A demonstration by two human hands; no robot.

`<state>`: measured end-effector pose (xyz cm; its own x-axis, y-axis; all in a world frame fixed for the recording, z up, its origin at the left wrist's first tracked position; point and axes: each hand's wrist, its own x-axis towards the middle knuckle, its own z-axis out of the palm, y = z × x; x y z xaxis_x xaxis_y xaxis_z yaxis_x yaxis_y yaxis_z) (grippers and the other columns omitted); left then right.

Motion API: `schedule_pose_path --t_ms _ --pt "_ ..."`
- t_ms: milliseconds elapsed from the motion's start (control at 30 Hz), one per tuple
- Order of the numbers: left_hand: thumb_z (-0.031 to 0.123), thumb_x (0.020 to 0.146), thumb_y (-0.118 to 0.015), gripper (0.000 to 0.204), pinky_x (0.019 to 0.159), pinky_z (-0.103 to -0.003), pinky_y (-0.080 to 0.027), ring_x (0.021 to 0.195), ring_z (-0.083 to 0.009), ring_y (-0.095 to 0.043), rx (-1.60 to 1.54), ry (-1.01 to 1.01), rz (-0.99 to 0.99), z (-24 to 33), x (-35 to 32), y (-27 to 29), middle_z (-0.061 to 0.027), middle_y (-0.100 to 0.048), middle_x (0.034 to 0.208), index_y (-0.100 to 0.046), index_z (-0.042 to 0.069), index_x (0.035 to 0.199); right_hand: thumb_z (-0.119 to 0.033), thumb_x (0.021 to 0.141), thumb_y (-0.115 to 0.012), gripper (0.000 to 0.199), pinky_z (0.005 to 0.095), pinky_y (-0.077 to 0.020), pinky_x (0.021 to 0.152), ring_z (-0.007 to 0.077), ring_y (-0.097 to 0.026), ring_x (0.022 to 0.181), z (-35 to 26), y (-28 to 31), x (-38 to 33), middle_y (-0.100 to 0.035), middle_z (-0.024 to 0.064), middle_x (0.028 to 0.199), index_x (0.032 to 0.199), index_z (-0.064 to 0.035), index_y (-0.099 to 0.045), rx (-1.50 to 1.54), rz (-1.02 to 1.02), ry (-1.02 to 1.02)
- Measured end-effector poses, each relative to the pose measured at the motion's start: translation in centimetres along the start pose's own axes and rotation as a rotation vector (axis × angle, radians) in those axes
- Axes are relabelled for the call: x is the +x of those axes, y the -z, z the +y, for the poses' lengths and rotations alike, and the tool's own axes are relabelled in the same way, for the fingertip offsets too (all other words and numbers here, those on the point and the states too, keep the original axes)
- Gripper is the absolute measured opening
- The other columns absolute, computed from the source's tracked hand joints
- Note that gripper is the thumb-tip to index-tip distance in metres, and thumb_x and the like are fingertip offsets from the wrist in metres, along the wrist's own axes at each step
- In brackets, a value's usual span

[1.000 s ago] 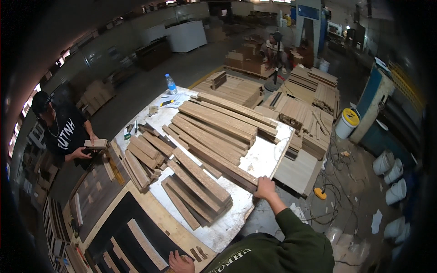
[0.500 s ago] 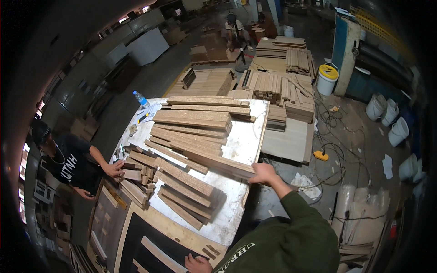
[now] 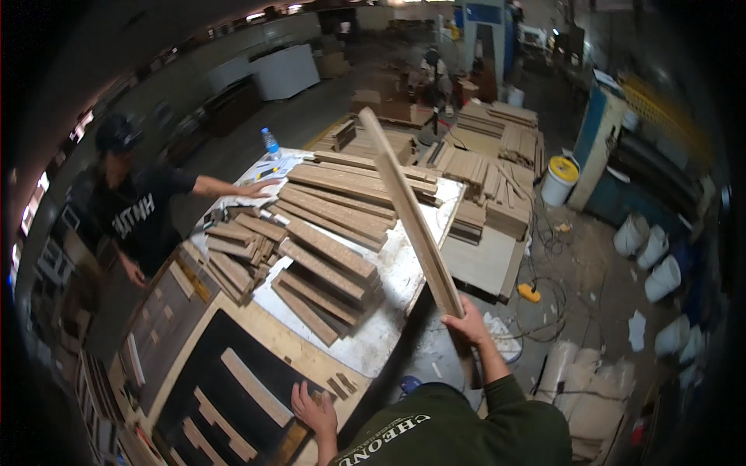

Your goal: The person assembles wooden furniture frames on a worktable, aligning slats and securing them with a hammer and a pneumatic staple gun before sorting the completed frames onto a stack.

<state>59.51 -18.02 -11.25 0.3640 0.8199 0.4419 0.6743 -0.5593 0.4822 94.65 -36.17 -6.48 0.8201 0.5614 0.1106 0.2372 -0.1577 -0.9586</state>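
My right hand (image 3: 468, 321) is closed around the lower part of a long wooden strip (image 3: 412, 210). Slanting up and away, the strip rises above the right edge of the white-topped table (image 3: 369, 352). My left hand (image 3: 315, 412) has its fingers apart at the edge of a black panel (image 3: 208, 359) in a pale wooden frame. Short strips (image 3: 255, 386) lie on that panel, and small dark pieces (image 3: 340, 385) sit close to my left hand. Several long strips (image 3: 342, 186) and thicker ones (image 3: 326, 252) are spread over the white table.
Across the table at left stands a co-worker, whose hand (image 3: 260, 187) reaches over papers near a water bottle (image 3: 270, 143). Wood stacks (image 3: 497, 167) stand beyond. Cables (image 3: 544, 241), a yellow-lidded bucket (image 3: 559, 180) and white buckets (image 3: 662, 278) are on the floor at right.
My right hand has lifted the long strip off the table pile and swung it upright toward me. My left hand has come further into view. The co-worker's arm now stretches across toward the papers.
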Motion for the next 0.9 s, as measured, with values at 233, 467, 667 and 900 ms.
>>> schedule_pose_path --t_ms 233,467,667,900 --pt "0.04 0.075 -0.07 0.083 0.103 -0.041 -0.034 0.122 -0.0359 -0.043 -0.614 -0.189 -0.518 8.9 -0.3 5.3 -0.0224 -0.042 0.133 -0.031 0.003 0.138 -0.027 0.072 -0.07 0.052 0.0234 -0.0422 0.06 0.0098 -0.048 0.068 -9.1 -13.0 -6.9 -0.048 0.0004 0.083 0.111 -0.0036 -0.045 0.699 -0.284 0.086" --pt "0.013 0.069 -0.064 0.061 0.085 -0.037 -0.047 0.099 -0.0301 -0.06 -0.621 0.294 -0.219 3.1 -8.0 10.9 -0.0205 -0.058 0.108 -0.044 0.002 0.126 -0.038 0.076 -0.068 0.059 0.0211 -0.0406 0.058 0.0086 -0.049 0.07 -11.2 -22.2 -17.6 -0.052 0.0015 0.088 0.117 -0.0029 -0.045 0.542 -0.561 0.114" --pt "0.024 0.076 -0.068 0.041 0.073 -0.035 -0.049 0.085 -0.0298 -0.064 -0.631 0.514 0.17 -4.7 -12.4 16.4 -0.0163 -0.064 0.093 -0.055 0.004 0.109 -0.04 0.092 -0.05 0.033 0.0214 -0.0364 0.043 0.0081 -0.044 0.05 -9.5 -24.8 -18.7 -0.046 -0.0002 0.067 0.099 -0.0074 -0.05 0.416 -0.729 -0.178" --pt "0.032 0.08 -0.063 0.048 0.075 -0.05 -0.048 0.087 -0.0396 -0.062 0.028 0.555 -0.046 -19.8 -6.3 22.5 -0.0183 -0.064 0.096 -0.046 0.02 0.123 -0.039 0.094 -0.048 0.029 0.023 -0.0329 0.038 0.0077 -0.038 0.043 -5.0 -22.4 -19.5 -0.042 -0.0014 0.06 0.086 -0.0105 -0.051 0.335 -0.652 -0.328"
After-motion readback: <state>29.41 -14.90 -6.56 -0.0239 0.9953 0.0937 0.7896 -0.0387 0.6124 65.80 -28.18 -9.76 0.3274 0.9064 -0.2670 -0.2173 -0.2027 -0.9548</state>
